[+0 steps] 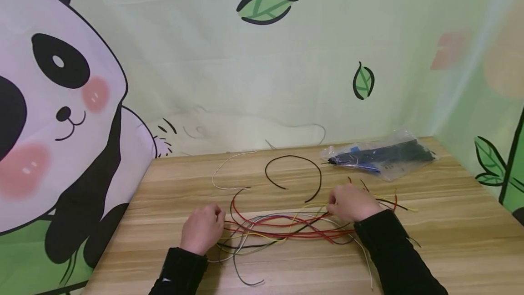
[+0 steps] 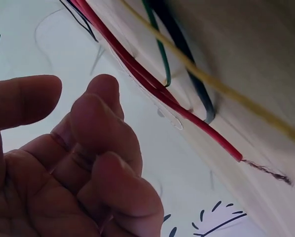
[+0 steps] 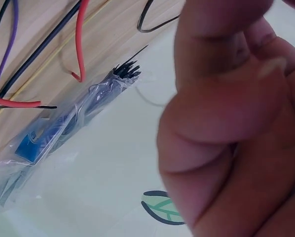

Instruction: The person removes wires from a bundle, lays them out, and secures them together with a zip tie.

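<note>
On the wooden table lies a loose bundle of red, yellow, black, white and other coloured wires [image 1: 282, 235]. My left hand [image 1: 203, 227] is at the bundle's left end, palm toward the wires. In the left wrist view its fingers [image 2: 119, 129] curl loosely, the thumb stands apart, and nothing is between them. A red wire [image 2: 206, 129] with a bare, frayed strand end runs past the fingertips. Over the bundle's right part is my right hand [image 1: 352, 202]. Its fingers [image 3: 211, 113] are curled with the thumb folded against them; whether a wire is pinched there is hidden.
A clear plastic bag [image 1: 380, 156] of thin black strips lies at the back right. Behind the bundle are a curved black wire [image 1: 319, 176] and a thin white wire [image 1: 214, 174]. A printed cloth [image 1: 196, 58] with a panda and leaves hangs behind the table.
</note>
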Motion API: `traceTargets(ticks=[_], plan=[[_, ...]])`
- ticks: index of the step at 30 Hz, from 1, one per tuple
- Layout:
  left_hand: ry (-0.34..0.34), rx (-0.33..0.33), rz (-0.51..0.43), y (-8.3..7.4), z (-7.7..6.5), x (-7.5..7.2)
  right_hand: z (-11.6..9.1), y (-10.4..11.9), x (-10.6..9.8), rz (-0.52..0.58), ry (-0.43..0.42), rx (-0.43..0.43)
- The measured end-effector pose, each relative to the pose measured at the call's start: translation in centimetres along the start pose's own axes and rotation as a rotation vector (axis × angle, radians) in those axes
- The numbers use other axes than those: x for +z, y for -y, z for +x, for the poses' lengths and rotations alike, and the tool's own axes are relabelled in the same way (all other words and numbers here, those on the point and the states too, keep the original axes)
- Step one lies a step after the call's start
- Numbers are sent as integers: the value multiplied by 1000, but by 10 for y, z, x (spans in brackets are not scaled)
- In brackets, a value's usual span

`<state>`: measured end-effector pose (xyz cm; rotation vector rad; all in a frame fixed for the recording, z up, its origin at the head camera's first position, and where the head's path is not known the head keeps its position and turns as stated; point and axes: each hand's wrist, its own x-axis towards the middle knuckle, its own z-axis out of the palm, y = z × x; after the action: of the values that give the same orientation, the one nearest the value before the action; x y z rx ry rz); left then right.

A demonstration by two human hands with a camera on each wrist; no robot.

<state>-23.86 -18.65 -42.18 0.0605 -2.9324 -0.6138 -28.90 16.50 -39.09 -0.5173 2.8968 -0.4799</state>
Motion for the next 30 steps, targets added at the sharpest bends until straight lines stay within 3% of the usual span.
traceTargets(ticks=[8,14,20,23,30], plan=[[-1,9,-5,0,-1,-3,0,3,-1,-39,-74,-41],[-47,20,-6,-6,-2,-4,0,3,0,-41,-175,-70],[-126,122,-56,-17,-6,-2,6,5,1,-59,-304,-65],[-162,148,-78,-21,-8,-3,21,6,-2,-46,-279,-14],[-224,198,-96,-27,-8,-7,58,4,-3,-117,-79,173]])
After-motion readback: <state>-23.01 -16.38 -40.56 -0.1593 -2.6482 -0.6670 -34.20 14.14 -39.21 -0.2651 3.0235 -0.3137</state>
